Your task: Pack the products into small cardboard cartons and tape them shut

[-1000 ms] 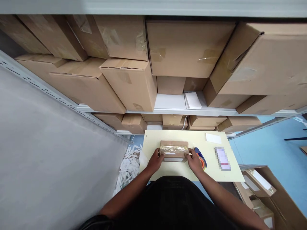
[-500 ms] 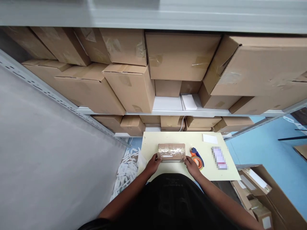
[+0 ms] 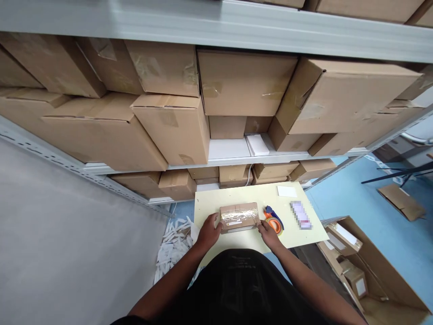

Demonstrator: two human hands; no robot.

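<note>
A small brown cardboard parcel [image 3: 238, 214], taped shiny along its top, lies on the pale yellow table [image 3: 297, 232]. My left hand [image 3: 209, 231] grips its left end with curled fingers. At the parcel's right end my right hand [image 3: 267, 231] holds the near corner. An orange and blue tape dispenser [image 3: 274, 220] lies just right of that hand. Farther right on the table are a flat blurred label or card [image 3: 300, 215] and a white slip [image 3: 287, 191].
Grey metal shelving [image 3: 233, 157] packed with large cardboard boxes rises right behind the table. An open carton [image 3: 355, 262] with small boxes stands on the blue floor at the right. White paper strips [image 3: 171, 243] litter the floor at the left, beside a grey wall.
The view has tilted and shifted, so the table sits lower left. Both hands stay on the parcel's ends; the parcel has barely moved.
</note>
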